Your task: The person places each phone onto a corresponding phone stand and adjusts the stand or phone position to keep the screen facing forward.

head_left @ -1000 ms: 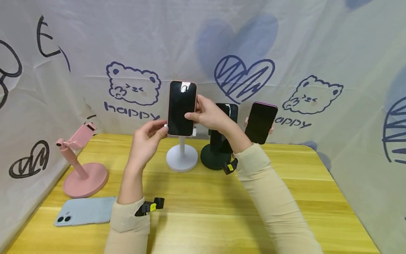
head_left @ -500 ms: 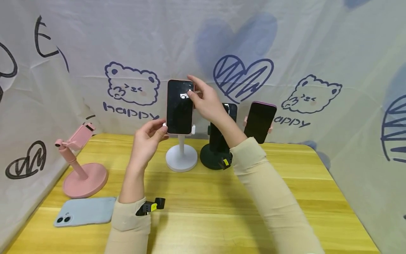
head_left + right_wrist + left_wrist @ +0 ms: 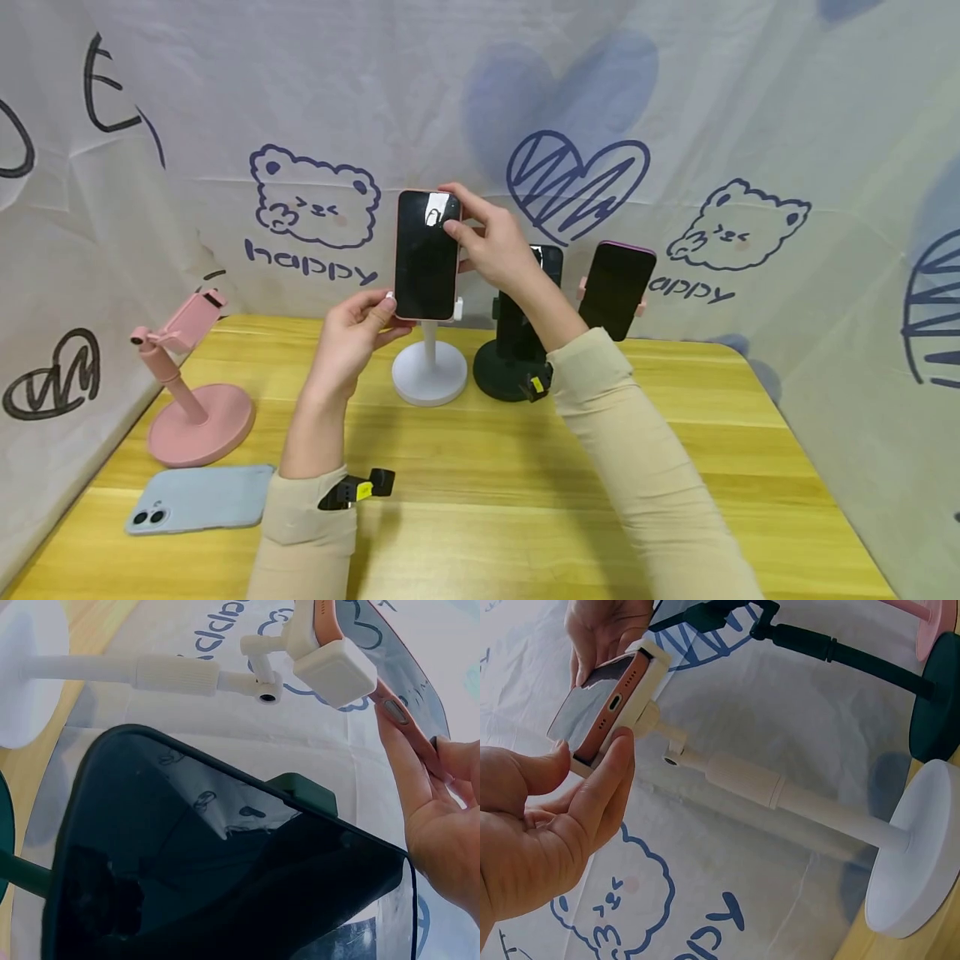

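A smartphone (image 3: 424, 267) in a coral case stands upright, screen toward me, in the clamp of a white phone stand (image 3: 429, 375). My left hand (image 3: 341, 350) pinches the stand's clamp at the phone's lower left corner; the left wrist view shows the fingers behind the bottom edge (image 3: 604, 724) and the thumb in front. With thumb on the screen and fingers behind, my right hand (image 3: 495, 250) grips the phone's upper right edge. From the right wrist, the white clamp block (image 3: 337, 671) shows on the phone's near side; the phone's back is mostly hidden.
Right of it, a dark green stand (image 3: 498, 375) holds a black phone (image 3: 517, 321), partly behind my right arm. Farther right, another phone (image 3: 617, 290) sits in a pink clamp. At left are a pink stand (image 3: 202, 425) with a bare holder and a light blue phone (image 3: 202, 498) lying face down.
My right hand has moved up from the middle of the phone's right edge to near its top corner. My left hand stays at the clamp, its fingers slightly farther under the phone.
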Available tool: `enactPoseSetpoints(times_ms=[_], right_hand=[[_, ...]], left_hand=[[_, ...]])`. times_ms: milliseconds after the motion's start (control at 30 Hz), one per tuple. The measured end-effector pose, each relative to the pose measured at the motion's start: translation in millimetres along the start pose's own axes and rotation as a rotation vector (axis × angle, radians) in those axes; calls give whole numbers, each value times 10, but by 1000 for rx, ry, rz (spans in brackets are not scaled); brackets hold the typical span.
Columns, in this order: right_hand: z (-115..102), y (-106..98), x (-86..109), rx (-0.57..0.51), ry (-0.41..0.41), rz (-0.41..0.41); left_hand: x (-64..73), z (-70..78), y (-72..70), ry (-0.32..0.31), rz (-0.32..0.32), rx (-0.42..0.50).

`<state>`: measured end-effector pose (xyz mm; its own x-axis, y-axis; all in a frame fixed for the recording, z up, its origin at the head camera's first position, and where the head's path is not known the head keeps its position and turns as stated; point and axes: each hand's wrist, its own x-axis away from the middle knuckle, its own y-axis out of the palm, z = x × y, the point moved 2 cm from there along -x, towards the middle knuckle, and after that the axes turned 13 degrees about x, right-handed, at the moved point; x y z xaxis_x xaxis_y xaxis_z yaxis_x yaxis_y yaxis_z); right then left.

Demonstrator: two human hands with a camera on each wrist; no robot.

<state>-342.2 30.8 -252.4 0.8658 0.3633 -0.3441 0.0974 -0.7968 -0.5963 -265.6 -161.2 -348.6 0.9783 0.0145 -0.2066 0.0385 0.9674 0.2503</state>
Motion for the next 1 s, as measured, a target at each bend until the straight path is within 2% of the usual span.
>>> enactPoseSetpoints(times_ms=[500, 1000], right_hand=[[2, -19, 60, 9, -15, -33], [52, 56, 128, 40, -47, -22]], left_hand=[[20, 15, 46, -36, 36, -9], [36, 27, 31, -49, 69, 2]])
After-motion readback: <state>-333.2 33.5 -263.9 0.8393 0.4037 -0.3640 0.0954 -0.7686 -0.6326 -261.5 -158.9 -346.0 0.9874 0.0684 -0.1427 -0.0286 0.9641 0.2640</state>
